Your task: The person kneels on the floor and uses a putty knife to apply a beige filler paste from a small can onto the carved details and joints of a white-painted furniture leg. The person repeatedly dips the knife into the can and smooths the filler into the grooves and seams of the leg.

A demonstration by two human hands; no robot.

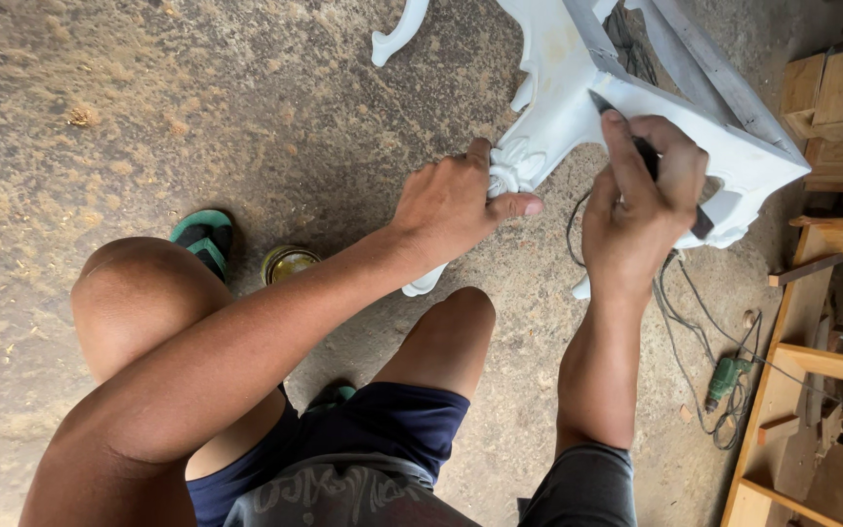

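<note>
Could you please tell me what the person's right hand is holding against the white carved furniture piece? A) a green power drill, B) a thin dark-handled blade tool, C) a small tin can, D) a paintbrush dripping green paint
B: the right hand grips a thin dark-handled blade tool whose tip rests on the white carved furniture piece, while the left hand steadies the carving.

I see my left hand (456, 200) gripping the carved edge of a white furniture piece (578, 78) lying on the dusty floor (148, 107). My right hand (641, 200) presses a dark scraper (651, 161) against its frame. A small tin (288, 262) sits by my green sandal (205, 237). A green drill (726, 379) lies near wooden boards (812, 390).
</note>
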